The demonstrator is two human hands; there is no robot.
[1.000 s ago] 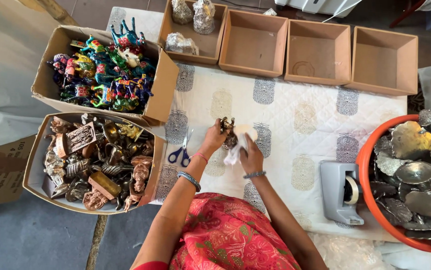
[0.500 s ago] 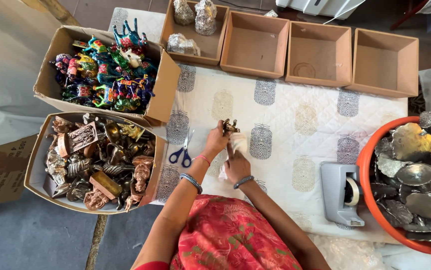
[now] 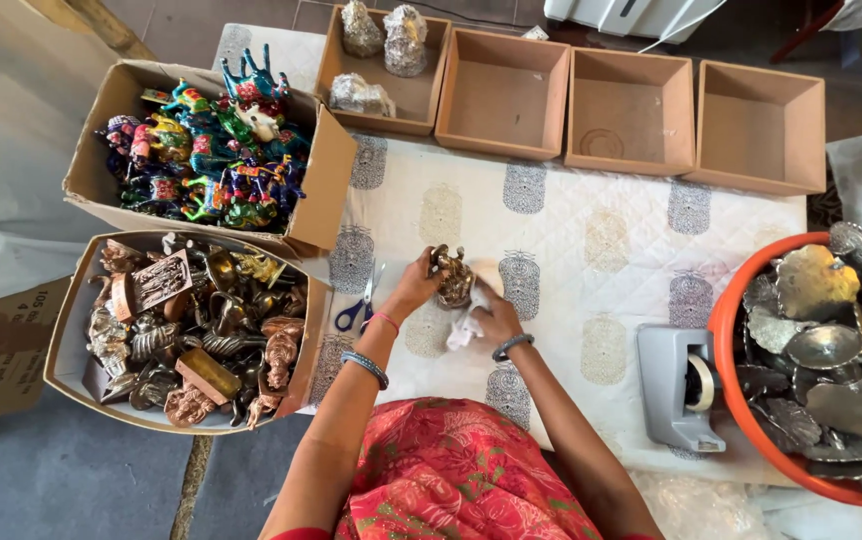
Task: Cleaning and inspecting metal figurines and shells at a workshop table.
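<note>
Frame left: box of metal figurines (image 3: pixel 186 325), blue-handled scissors (image 3: pixel 359 308) beside it. Centre: left hand (image 3: pixel 415 288), fingers clamped on small metal figurine (image 3: pixel 452 277) above quilted surface (image 3: pixel 591 250). Right hand (image 3: pixel 494 317), fingers together on white cloth (image 3: pixel 464 327) against figurine. Right: grey tape dispenser (image 3: pixel 679 385)

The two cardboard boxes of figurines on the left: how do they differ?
The upper box holds brightly painted animal figurines in blue, green and red; the lower box holds unpainted metal pieces in copper, brass and silver tones. The upper box's pile rises above its rim; the lower box's pile lies lower and flatter. Both are open, brown cardboard and nearly full.
</note>
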